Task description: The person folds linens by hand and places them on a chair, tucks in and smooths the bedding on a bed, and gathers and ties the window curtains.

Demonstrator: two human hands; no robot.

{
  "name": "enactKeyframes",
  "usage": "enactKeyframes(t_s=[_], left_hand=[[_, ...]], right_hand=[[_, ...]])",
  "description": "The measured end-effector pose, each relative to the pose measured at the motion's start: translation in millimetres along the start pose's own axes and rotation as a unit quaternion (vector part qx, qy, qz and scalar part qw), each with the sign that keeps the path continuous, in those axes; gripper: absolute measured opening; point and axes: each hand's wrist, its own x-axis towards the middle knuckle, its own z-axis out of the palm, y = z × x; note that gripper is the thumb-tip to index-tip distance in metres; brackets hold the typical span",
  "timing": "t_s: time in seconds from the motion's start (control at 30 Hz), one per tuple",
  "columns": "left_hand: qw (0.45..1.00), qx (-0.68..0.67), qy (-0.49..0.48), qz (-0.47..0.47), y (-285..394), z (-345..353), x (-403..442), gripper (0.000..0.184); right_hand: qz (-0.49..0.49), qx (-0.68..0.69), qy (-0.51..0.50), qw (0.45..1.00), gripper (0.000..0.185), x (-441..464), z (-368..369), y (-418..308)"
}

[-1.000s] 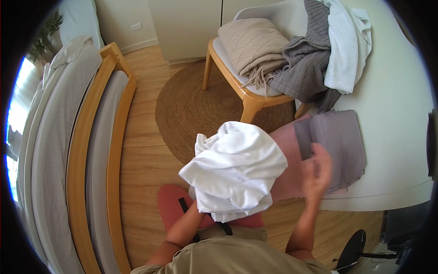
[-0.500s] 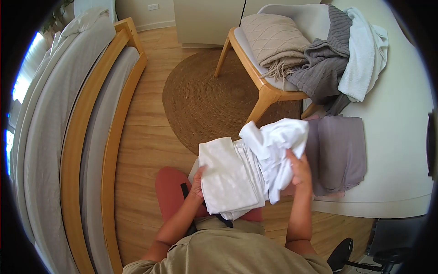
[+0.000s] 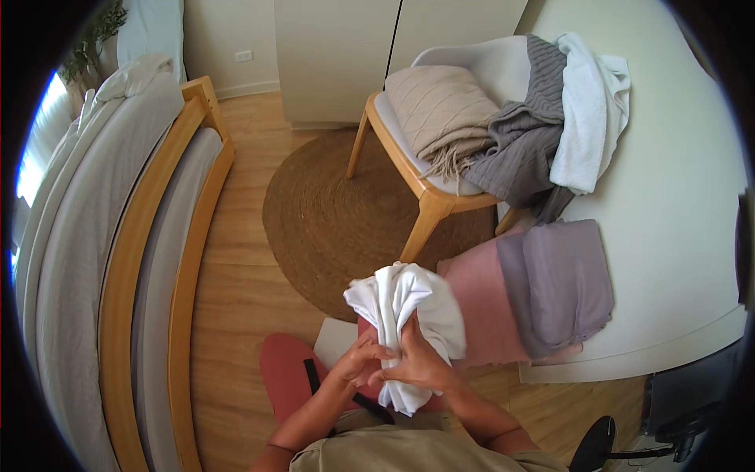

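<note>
A bunched white cloth [image 3: 391, 293] hangs over my lap, gathered into loose vertical folds, with its lower end below my hands. My right hand [image 3: 421, 358] is closed around its right side, the fingers partly hidden. From the left, my left hand [image 3: 362, 360] pinches the same cloth, its fingers curled and close to the right hand. More white fabric [image 3: 450, 318] bulges out behind on the right; whether it is a separate piece I cannot tell. To the right lie a pink cloth [image 3: 484, 303] and a folded mauve cloth [image 3: 566, 279].
A wooden-legged chair [image 3: 431, 220] holds a beige knit blanket [image 3: 440, 110], a grey knit blanket [image 3: 519, 149] and a white towel [image 3: 586, 118]. A round woven rug [image 3: 338, 212] lies beneath. The wooden bed frame [image 3: 193, 228] runs along the left.
The right hand has moved left with the white cloth, and both hands now meet on it. The neatly folded white stack formerly in the left hand no longer shows clearly. More pink cloth is visible.
</note>
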Motion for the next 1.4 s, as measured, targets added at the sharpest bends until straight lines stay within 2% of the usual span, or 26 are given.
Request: enactKeyframes(t_s=[0.07, 0.13, 0.17, 0.2, 0.27, 0.37, 0.43, 0.5, 0.53, 0.6, 0.63, 0.67, 0.73, 0.77, 0.8, 0.87, 0.9, 0.93, 0.97, 1.0, 1.03, 1.1, 1.13, 1.2, 1.27, 1.4], left_hand=[[0.996, -0.077, -0.027, 0.023, 13, 18, 2, 0.074], [0.994, -0.026, -0.076, 0.074, 16, 14, 8, 0.077], [0.985, 0.022, -0.119, 0.121, 18, 10, 9, 0.080], [0.985, 0.022, -0.122, 0.122, 25, 8, 12, 0.080], [0.985, 0.066, -0.106, 0.115, 47, -2, 17, 0.076], [0.955, -0.011, 0.162, 0.250, 25, -114, 44, 0.055], [0.925, 0.136, 0.328, 0.137, -2, -195, 41, 0.061], [0.826, 0.300, 0.456, -0.142, -47, -273, 48, 0.084], [0.826, 0.292, 0.459, -0.146, -60, -276, 46, 0.084], [0.667, 0.564, 0.420, -0.244, -83, -275, 46, 0.116], [0.656, 0.553, 0.426, -0.287, -89, -273, 51, 0.141], [0.657, 0.548, 0.428, -0.292, -91, -270, 46, 0.141], [0.586, 0.541, 0.555, -0.237, -86, -263, 48, 0.146], [0.584, 0.551, 0.543, -0.247, -89, -267, 47, 0.146], [0.585, 0.549, 0.544, -0.246, -92, -275, 48, 0.146], [0.638, 0.465, 0.547, -0.280, -93, -288, 49, 0.135], [0.634, 0.463, 0.550, -0.285, -93, -290, 47, 0.135], [0.783, 0.334, 0.425, -0.307, -95, -291, 46, 0.124], [0.890, 0.183, 0.281, -0.310, -95, -290, 43, 0.113], [0.789, 0.222, 0.389, -0.421, -99, -293, 48, 0.090], [0.841, 0.126, 0.285, -0.442, -79, -272, 41, 0.072], [0.845, 0.088, 0.287, -0.442, -62, -225, 44, 0.057], [0.842, 0.087, 0.293, -0.445, -57, -218, 48, 0.057], [0.845, 0.243, 0.343, -0.332, -47, -212, 54, 0.048], [0.853, 0.222, 0.346, -0.322, -28, -201, 49, 0.046], [0.891, 0.106, 0.347, -0.272, -39, -229, 42, 0.043]], right_hand=[[0.088, 0.127, 0.018, 0.988, 0.098, 7, -8, -2], [0.083, 0.167, 0.100, 0.977, 0.075, 16, -13, 20], [0.038, 0.079, 0.177, 0.980, 0.060, 24, -15, 32], [0.037, 0.077, 0.179, 0.980, 0.060, 31, -19, 47], [0.116, 0.242, 0.142, 0.953, 0.049, 47, -36, 69], [0.105, 0.300, 0.193, 0.928, 0.043, 81, -98, 40], [0.054, 0.288, 0.237, 0.926, 0.041, 109, -150, 14], [0.037, 0.285, 0.281, 0.916, 0.032, 147, -197, -3], [0.061, 0.307, 0.320, 0.894, 0.028, 174, -219, 5], [-0.103, 0.356, 0.259, 0.892, 0.025, 220, -256, 31], [-0.150, 0.313, 0.269, 0.898, 0.027, 253, -279, 58], [-0.195, 0.269, 0.279, 0.901, 0.029, 282, -291, 88], [-0.082, 0.564, 0.352, 0.743, 0.037, 317, -296, 117], [-0.046, 0.459, 0.429, 0.776, 0.045, 333, -296, 155], [0.083, 0.399, 0.467, 0.785, 0.050, 339, -291, 173], [0.046, 0.431, 0.451, 0.780, 0.054, 329, -276, 186], [0.052, 0.434, 0.448, 0.780, 0.054, 331, -274, 189], [0.017, 0.438, 0.431, 0.789, 0.054, 329, -275, 193], [-0.016, 0.444, 0.412, 0.796, 0.053, 326, -270, 194], [0.026, 0.435, 0.415, 0.799, 0.050, 317, -264, 177], [0.027, 0.440, 0.402, 0.803, 0.050, 310, -259, 171], [0.028, 0.451, 0.384, 0.805, 0.050, 304, -248, 163], [0.006, 0.455, 0.367, 0.812, 0.052, 297, -242, 162], [-0.014, 0.460, 0.351, 0.815, 0.054, 275, -229, 148], [-0.004, 0.383, 0.403, 0.831, 0.056, 232, -191, 119], [-0.082, 0.238, 0.401, 0.881, 0.045, 159, -104, 128]])
